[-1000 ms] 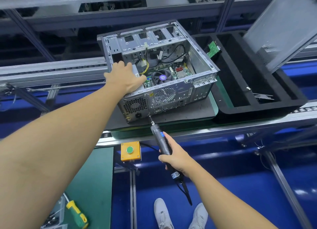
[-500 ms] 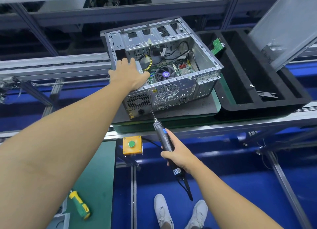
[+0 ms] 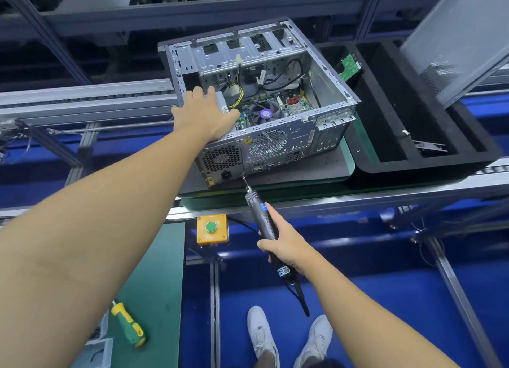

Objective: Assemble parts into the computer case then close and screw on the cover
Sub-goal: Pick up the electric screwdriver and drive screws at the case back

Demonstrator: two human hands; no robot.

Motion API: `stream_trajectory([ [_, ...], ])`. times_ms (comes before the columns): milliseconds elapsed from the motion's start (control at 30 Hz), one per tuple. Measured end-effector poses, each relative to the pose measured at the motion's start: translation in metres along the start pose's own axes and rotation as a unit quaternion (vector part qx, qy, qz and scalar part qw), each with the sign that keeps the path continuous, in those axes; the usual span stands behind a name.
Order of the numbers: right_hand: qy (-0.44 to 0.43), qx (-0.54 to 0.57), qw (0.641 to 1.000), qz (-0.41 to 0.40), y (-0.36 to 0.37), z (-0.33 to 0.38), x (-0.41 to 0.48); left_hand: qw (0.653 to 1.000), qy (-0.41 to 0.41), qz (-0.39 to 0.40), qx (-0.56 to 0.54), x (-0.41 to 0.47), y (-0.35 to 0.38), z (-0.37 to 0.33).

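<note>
An open silver computer case (image 3: pixel 325 92) lies on its side on a dark mat, its motherboard, fan and cables showing. My left hand (image 3: pixel 203 114) rests flat on the power supply at the case's near left corner, fingers straight. My right hand (image 3: pixel 281 246) grips a black electric screwdriver (image 3: pixel 261 216). Its bit touches the rear panel's lower edge beside the power socket. A grey perforated side cover (image 3: pixel 462 37) leans at the upper right.
A black foam tray (image 3: pixel 429 158) with a green circuit board (image 3: pixel 349 67) and metal brackets sits right of the case. A yellow box with a green button (image 3: pixel 211 228) hangs under the conveyor rail. A green-yellow screwdriver (image 3: pixel 128 326) lies on the green bench at lower left.
The camera view has shifted a little; the case appears slightly higher and to the right. Both hands keep their places on the case and the screwdriver.
</note>
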State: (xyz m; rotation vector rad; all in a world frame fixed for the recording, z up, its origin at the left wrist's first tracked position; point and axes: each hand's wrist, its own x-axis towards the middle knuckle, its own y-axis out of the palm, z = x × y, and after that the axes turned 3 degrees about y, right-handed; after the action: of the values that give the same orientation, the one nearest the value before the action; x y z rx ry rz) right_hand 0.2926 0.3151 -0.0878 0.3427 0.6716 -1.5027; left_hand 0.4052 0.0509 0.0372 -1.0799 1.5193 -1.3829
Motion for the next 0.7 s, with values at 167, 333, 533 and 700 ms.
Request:
stream_trajectory([
  [167, 0.003, -0.014, 1.000, -0.001, 0.0015, 0.0025, -0.0001, 1.000, 0.002, -0.003, 0.000, 0.0001, 0.0003, 0.0004],
  [333, -0.002, -0.012, 1.000, -0.010, 0.0008, 0.0042, -0.0004, 1.000, 0.003, -0.001, -0.003, -0.0003, -0.0011, 0.0007],
  [533, -0.006, 0.009, 1.000, -0.001, 0.0017, 0.0042, 0.0004, 1.000, 0.004, -0.003, -0.005, -0.0009, -0.0014, -0.0004],
  [700, -0.009, 0.019, 1.000, 0.001, 0.0020, 0.0044, 0.0027, 1.000, 0.007, -0.004, -0.005, -0.0005, -0.0021, -0.0002],
])
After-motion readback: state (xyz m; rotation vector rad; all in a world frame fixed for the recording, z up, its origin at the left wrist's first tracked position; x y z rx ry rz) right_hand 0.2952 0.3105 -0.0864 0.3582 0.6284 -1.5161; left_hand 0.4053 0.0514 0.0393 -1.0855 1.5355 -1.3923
